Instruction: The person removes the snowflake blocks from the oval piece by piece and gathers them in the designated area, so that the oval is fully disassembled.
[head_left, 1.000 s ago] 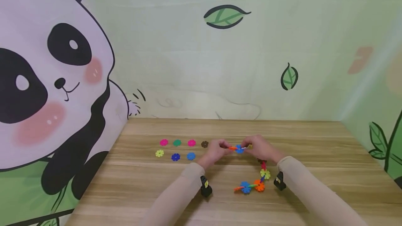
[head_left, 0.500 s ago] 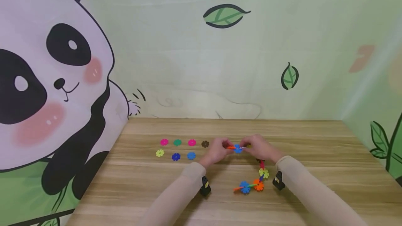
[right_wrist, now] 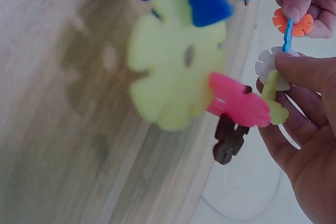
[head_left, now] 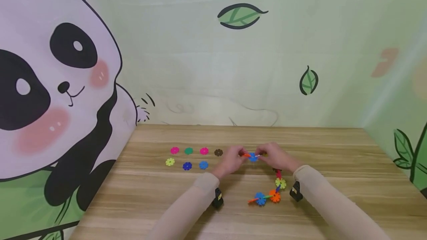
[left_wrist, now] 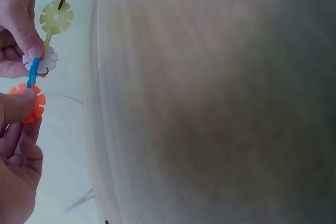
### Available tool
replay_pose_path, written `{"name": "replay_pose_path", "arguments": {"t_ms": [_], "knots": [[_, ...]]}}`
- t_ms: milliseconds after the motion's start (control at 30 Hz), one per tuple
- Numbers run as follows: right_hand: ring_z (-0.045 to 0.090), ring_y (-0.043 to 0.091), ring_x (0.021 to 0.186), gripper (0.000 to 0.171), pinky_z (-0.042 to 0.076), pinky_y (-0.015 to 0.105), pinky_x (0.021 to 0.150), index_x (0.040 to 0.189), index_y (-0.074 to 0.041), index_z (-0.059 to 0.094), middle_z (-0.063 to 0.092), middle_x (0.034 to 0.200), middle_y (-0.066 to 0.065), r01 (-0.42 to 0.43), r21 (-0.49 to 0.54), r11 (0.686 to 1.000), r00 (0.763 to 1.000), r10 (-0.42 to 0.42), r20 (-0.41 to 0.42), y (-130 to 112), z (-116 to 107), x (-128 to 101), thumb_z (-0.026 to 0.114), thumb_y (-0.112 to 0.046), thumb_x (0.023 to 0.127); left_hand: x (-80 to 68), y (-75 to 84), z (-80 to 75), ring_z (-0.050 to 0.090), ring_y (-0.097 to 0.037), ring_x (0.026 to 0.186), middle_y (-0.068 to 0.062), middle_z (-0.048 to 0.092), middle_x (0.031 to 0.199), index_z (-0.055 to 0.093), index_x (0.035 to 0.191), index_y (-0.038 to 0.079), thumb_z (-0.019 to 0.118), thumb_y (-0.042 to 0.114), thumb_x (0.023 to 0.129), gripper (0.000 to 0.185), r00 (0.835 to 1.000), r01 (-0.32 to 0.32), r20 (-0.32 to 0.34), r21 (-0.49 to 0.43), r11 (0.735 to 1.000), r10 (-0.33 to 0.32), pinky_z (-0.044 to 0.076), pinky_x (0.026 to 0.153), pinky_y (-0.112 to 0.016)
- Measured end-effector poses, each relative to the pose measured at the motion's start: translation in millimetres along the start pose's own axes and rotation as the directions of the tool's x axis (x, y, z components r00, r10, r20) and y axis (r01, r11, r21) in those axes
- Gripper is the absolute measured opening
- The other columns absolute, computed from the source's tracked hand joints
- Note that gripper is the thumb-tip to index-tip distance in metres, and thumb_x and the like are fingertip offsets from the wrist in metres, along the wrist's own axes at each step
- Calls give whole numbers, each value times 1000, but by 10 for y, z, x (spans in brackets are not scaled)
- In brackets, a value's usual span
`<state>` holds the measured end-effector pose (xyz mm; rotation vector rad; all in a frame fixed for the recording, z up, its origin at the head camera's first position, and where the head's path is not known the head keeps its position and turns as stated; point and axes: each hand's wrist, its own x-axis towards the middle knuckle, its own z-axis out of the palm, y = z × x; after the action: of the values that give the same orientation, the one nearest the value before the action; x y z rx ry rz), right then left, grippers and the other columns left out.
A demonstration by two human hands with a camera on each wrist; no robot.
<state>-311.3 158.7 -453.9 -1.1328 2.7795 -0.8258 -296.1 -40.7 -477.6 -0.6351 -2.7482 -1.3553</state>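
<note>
Gripping an orange disc [left_wrist: 40, 100] between thumb and fingers of the left hand [head_left: 232, 160], just left of the central blue disc [head_left: 253, 157] and touching it. Pinching a white disc [right_wrist: 266, 66] with the right hand [head_left: 277, 158], just right of the central blue disc and joined to it. Cannot tell how deeply slotted into the orange disc, with the left thumb covering the joint. Running on from the white disc as a linked chain [head_left: 281, 183] of yellow, brown and pink, then bending toward the person, right of the central blue disc, and back left below it to an orange end [head_left: 252, 201]. Showing on the surface [head_left: 150, 203], well left of the central blue disc, seven loose discs [head_left: 188, 151]: pink, green, pink and brown in the farther row, yellow, dark blue and lighter blue in the nearer. Barely differing from a second ago: keeping the same two grips, holding the central blue disc in nearly the same spot, leaving all seven loose discs undisturbed.
</note>
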Motion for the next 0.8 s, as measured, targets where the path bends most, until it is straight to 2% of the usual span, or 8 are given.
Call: {"name": "replay_pose_path", "arguments": {"t_ms": [167,300,433,600,800], "knots": [[60,10,80,7,52,35,77,89,-5,67,66,85,-4,-3,-3,1000,1000,3,4,-24,-38,20,65,-11,90,3,36,-21,52,-5,67,-2,66,81,67,87,6,69,3,85,4,1000,-4,-25,79,997,6,45,57,-16],[61,10,81,5,52,35,78,88,-7,67,67,85,-2,-3,-3,1000,1000,3,5,-40,-46,27,66,-11,89,-1,43,-47,51,-5,66,2,65,79,68,86,7,70,4,84,4,999,-30,-33,117,993,34,44,58,-16],[62,12,84,4,52,37,79,86,-10,67,68,85,1,-9,7,1000,1000,9,15,-41,-28,27,66,-8,89,-14,48,-64,52,-5,68,2,66,78,68,84,7,71,4,84,4,998,-60,-27,144,988,65,45,60,-16],[62,12,84,5,52,37,79,86,-9,67,67,86,-1,-7,12,1000,1000,7,23,-14,-2,28,64,-9,90,-32,56,-74,52,-5,67,2,67,78,67,83,8,70,4,84,5,997,-66,-26,161,985,71,45,61,-16],[61,12,83,4,52,37,79,87,-10,67,66,85,2,3,14,1000,1000,-3,12,-20,-15,24,64,-8,90,-30,50,-93,52,-4,66,5,65,76,67,82,10,71,3,83,7,995,-90,-32,188,978,98,45,59,-15]]}}
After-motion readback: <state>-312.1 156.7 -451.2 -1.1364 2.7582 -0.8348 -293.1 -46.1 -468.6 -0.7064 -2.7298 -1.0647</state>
